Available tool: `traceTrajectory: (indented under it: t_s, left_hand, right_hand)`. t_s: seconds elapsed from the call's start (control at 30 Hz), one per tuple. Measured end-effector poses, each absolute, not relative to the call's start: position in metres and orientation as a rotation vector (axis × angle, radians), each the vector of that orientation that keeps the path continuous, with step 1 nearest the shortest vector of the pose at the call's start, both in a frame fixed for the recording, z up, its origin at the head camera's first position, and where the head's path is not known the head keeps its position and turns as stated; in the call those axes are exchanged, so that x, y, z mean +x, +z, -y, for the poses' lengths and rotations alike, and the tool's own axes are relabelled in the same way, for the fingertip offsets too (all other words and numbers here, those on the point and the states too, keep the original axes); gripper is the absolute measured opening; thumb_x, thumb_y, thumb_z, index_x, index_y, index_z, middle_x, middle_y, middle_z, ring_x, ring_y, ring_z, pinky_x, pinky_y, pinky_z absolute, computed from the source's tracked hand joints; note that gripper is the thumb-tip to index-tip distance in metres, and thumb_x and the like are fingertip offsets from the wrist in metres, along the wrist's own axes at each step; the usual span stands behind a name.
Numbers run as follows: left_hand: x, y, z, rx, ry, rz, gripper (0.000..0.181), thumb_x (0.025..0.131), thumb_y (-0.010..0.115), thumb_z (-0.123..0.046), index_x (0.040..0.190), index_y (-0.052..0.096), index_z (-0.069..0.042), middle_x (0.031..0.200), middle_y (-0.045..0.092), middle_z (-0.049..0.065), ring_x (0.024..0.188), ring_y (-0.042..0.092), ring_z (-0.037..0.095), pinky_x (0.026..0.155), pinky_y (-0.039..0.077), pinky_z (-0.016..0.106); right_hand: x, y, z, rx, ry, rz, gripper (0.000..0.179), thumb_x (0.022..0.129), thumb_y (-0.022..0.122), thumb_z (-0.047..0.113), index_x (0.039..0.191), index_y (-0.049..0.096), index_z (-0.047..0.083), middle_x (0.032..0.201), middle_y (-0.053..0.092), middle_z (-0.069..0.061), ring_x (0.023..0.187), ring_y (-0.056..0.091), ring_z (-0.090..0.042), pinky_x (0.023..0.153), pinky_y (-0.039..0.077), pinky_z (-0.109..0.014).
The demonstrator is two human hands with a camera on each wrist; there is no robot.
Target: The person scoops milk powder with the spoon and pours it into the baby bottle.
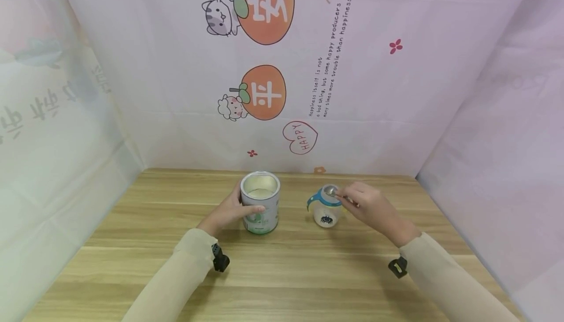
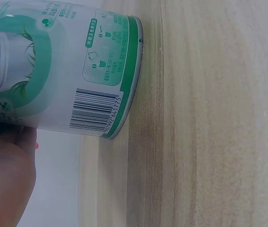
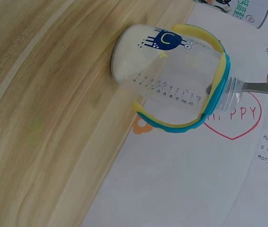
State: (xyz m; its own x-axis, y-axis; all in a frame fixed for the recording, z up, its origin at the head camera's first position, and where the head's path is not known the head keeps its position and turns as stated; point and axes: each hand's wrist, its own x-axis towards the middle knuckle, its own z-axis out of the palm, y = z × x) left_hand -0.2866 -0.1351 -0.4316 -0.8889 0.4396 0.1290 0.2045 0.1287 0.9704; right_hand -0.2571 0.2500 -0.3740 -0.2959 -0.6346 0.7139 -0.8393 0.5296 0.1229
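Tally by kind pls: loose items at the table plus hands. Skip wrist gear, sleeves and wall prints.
Open tin: 1
Two-handled bottle: 1
Metal utensil, likely a spoon, at the bottle's mouth: 1
Hands: 2 (left hand holding the tin, right hand holding the utensil)
Total: 5

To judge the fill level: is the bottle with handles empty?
The bottle is partly full: the right wrist view shows white contents low down, see-through above.
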Motion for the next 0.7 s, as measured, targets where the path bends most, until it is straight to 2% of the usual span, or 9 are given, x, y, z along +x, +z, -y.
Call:
traceTrajectory:
  t_s: [0.23,0.33,0.47,0.57,0.7]
  left_hand:
    - [-0.2863,-0.4320,0.1351,0.623,1.844,-2.220,0.096,0.086,0.082,-0.026,0.156,0.017,-0.033,0.151,0.040,0.008,0.141,0.036,0.034,0.113,0.025,0.062]
    - [-0.2867,-0.4320,0.1350,0.626,1.847,-2.218,0.095,0.086,0.082,-0.025,0.156,0.018,-0.033,0.150,0.040,0.007,0.141,0.036,0.034,0.113,0.025,0.062]
    - [-0.2878,-0.4326,0.1353,0.638,1.849,-2.215,0.095,0.086,0.082,-0.024,0.156,0.018,-0.034,0.149,0.041,0.006,0.141,0.036,0.034,0.112,0.026,0.062]
    - [-0.2885,-0.4333,0.1356,0.648,1.847,-2.214,0.095,0.086,0.082,-0.025,0.156,0.018,-0.033,0.149,0.041,0.006,0.141,0.036,0.034,0.112,0.026,0.062]
    - [-0.2893,-0.4340,0.1360,0.661,1.850,-2.209,0.094,0.086,0.082,-0.024,0.156,0.019,-0.034,0.149,0.042,0.006,0.140,0.037,0.034,0.112,0.027,0.062]
  right_hand:
    - [-0.2544,-0.3720,-0.2503,1.197,0.366,2.024,0.006,0.090,0.073,0.007,0.093,0.071,0.003,0.083,0.068,-0.004,0.068,0.063,-0.013,0.059,0.054,-0.021]
    - [-0.2535,-0.3715,-0.2502,1.193,0.371,2.030,0.006,0.091,0.072,0.009,0.092,0.071,0.004,0.083,0.068,-0.003,0.068,0.062,-0.012,0.059,0.053,-0.020]
    - [-0.2527,-0.3708,-0.2501,1.170,0.400,2.040,0.028,0.103,0.058,0.026,0.089,0.070,0.004,0.081,0.069,-0.002,0.067,0.062,-0.011,0.058,0.052,-0.017]
    - [-0.2521,-0.3693,-0.2501,1.137,0.414,2.046,0.042,0.106,0.048,0.035,0.087,0.070,0.005,0.079,0.069,-0.002,0.065,0.061,-0.009,0.057,0.050,-0.014]
    - [-0.2502,-0.3656,-0.2507,1.071,0.408,2.043,0.044,0.106,0.047,0.037,0.091,0.071,0.004,0.076,0.067,-0.001,0.062,0.055,-0.006,0.053,0.046,-0.014]
